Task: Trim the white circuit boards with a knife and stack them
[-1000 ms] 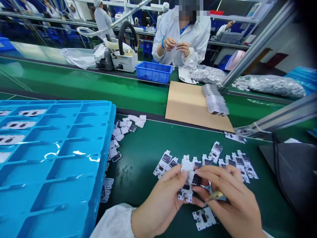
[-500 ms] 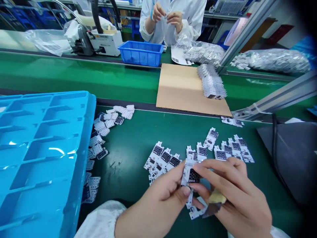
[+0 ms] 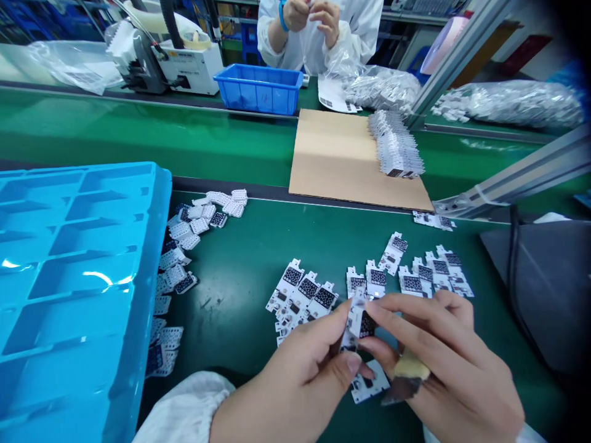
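Note:
My left hand [image 3: 309,369] pinches the edge of a small white circuit board [image 3: 354,320] between thumb and fingers. From the other side, my right hand [image 3: 452,363] grips the same board, its fingertips by the black block with round holes [image 3: 367,325]. Tucked in the right palm is a metal blade [image 3: 401,391] with a yellow wrapping [image 3: 410,368]. Another white board [image 3: 370,383] lies just below the fingers. Beyond the left hand is a cluster of similar boards [image 3: 302,292]; more boards [image 3: 410,283] lie behind the right hand.
A blue compartment tray [image 3: 92,295] fills the left, with small white and dark pieces [image 3: 178,237] along its side. Cardboard [image 3: 330,154] carries a row of stacked boards [image 3: 397,144]. A blue bin [image 3: 258,89] and a co-worker's hands [image 3: 311,15] are across the bench.
The board between my hands has tilted and turned more edge-on. My right hand has shifted slightly right and down with the blade. The view has moved a little.

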The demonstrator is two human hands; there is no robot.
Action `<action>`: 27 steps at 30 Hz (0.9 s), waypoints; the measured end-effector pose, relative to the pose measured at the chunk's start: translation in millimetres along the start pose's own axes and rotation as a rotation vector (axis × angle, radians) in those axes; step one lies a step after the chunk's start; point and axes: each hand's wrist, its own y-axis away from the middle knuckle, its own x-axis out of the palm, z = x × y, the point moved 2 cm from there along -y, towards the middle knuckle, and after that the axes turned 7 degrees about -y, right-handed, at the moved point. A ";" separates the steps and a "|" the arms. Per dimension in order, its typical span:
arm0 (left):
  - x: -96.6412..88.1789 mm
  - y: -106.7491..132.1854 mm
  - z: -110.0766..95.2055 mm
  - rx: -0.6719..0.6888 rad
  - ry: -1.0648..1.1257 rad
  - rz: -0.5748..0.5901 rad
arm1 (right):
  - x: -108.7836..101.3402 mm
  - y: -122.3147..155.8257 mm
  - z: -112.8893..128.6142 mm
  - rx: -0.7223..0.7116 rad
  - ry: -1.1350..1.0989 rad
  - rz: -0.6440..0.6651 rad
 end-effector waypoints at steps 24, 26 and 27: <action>-4.4 -8.1 5.4 0.102 0.460 -0.068 | 7.2 1.2 -12.9 0.184 -0.346 -0.087; -4.7 -7.8 5.3 0.091 0.447 -0.076 | 7.3 2.0 -15.5 0.221 -0.380 -0.106; -4.9 -7.8 5.2 0.082 0.440 -0.090 | 7.3 1.9 -16.6 0.233 -0.386 -0.112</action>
